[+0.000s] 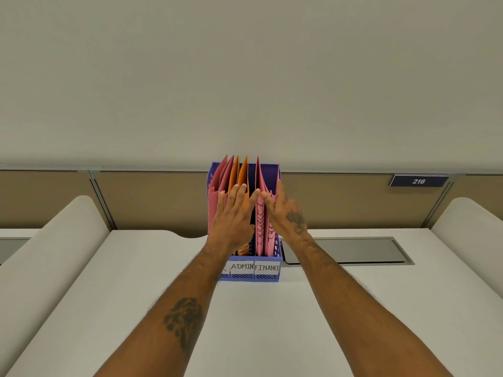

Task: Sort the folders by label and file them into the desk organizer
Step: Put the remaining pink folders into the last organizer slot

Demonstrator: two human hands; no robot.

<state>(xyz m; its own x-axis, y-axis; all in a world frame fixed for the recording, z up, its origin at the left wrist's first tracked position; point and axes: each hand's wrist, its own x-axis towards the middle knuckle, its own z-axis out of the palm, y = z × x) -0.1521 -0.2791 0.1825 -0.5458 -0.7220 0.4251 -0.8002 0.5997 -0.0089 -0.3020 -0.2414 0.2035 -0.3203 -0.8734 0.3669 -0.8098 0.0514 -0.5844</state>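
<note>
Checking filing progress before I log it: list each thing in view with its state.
Desk organizer: upright on the desk, all three slots hold folders.
Left-slot pink folders: standing, fanned; slot label hidden by the arm.
Orange folders: standing in the ADMIN slot.
FINANCE pink folders: standing in the FINANCE slot.
Left hand: fingers straight, touching the orange folders.
Right hand: fingers straight, against the FINANCE pink folders.
Cable hatch: closed.

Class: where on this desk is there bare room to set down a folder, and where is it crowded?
Free: the desk before the organizer, between the forearms, and left of it. Crowded: the organizer's slots, where left hand and right hand press the folders.
</note>
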